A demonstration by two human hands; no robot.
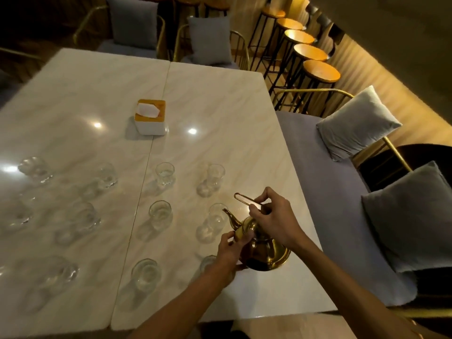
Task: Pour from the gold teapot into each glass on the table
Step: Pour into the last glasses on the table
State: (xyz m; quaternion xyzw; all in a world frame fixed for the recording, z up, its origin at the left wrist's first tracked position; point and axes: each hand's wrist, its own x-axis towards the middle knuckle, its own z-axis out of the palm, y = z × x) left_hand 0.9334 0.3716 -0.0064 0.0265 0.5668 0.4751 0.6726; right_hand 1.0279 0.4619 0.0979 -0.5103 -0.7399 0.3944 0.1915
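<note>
The gold teapot (266, 253) stands on the marble table (220, 113) near its right front edge, spout pointing up-left. My right hand (274, 218) grips the thin wire handle above the pot. My left hand (230, 250) rests against the pot's left side, fingers on the lid. Several clear glasses stand in rows to the left. One glass (215, 218) is right by the spout, another (208, 263) is partly hidden behind my left wrist, and one more (159, 214) stands further left.
A white tissue box (150, 117) with an orange top sits mid-table. A seam runs down the middle of the table. A grey bench with cushions (357, 123) lines the right side. Bar stools (318, 69) and chairs stand at the back.
</note>
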